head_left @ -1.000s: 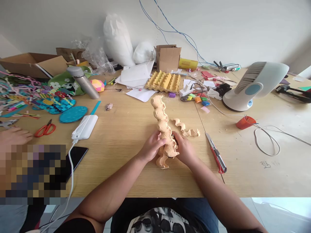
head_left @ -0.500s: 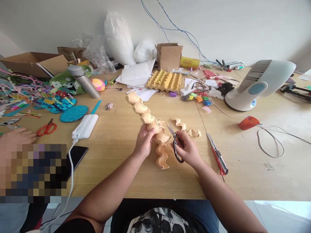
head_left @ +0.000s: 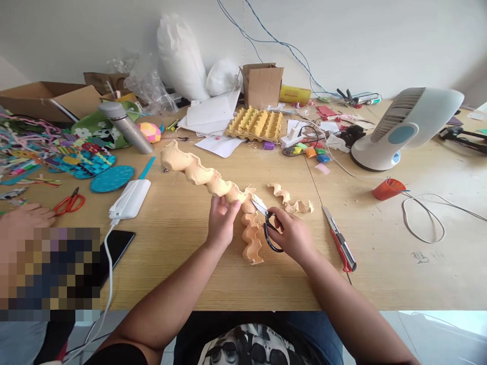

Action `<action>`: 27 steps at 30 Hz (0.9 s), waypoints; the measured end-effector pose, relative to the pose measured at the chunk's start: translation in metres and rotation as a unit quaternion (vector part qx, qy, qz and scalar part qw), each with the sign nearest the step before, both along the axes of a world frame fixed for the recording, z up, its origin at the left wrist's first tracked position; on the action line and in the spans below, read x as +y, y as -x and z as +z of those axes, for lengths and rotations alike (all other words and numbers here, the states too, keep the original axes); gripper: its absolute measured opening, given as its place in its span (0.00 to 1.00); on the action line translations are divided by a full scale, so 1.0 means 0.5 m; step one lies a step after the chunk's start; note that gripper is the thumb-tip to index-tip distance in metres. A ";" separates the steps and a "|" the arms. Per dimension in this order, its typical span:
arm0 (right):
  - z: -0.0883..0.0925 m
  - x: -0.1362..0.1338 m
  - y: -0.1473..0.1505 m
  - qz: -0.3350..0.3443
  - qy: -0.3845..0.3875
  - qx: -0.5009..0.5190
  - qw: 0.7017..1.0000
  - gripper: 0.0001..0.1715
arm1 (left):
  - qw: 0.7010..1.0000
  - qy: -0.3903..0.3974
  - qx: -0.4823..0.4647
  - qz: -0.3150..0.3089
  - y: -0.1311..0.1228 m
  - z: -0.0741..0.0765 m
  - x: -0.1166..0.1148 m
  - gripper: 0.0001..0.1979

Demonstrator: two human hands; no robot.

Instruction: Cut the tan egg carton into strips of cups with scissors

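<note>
My left hand point(head_left: 222, 220) grips a bumpy, cream strip of egg carton point(head_left: 200, 172) near its right end, and the strip slants up to the left above the table. In my right hand point(head_left: 292, 234) are black-handled scissors point(head_left: 271, 221), their blades against the strip's right end. How far the blades are parted is hard to make out. Below my hands a second egg carton strip point(head_left: 251, 243) lies on the table, its upper part beneath the held one. Wavy cut-off carton scraps point(head_left: 283, 195) rest just right of the scissors.
A red utility knife point(head_left: 340, 243) lies right of my right hand. Farther right stand an orange cup point(head_left: 388, 189) and a white fan point(head_left: 399, 134). A yellow egg tray point(head_left: 254, 124) sits at the back. Left are a power bank point(head_left: 131, 198), red-handled scissors point(head_left: 70, 203) and another person's hand point(head_left: 28, 218).
The held strip has swung down to the left and lies flatter. My right hand has moved left, bringing the scissor blades onto the strip's right end.
</note>
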State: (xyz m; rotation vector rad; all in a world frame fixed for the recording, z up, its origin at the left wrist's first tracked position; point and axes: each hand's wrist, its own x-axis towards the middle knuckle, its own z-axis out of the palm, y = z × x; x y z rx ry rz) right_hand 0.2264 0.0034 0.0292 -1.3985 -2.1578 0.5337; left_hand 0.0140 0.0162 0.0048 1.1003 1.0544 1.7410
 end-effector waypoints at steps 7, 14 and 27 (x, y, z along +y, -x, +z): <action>0.012 -0.002 0.000 -0.026 0.006 -0.080 0.996 0.14 | 1.000 0.013 -0.003 -0.020 -0.010 0.006 -0.009 0.25; 0.016 -0.010 0.002 -0.047 -0.038 -0.129 0.990 0.13 | 1.000 0.012 -0.011 -0.020 -0.017 0.014 -0.015 0.25; 0.004 -0.007 -0.004 -0.047 -0.079 -0.135 0.987 0.15 | 0.999 0.018 -0.036 -0.012 -0.018 0.010 -0.017 0.27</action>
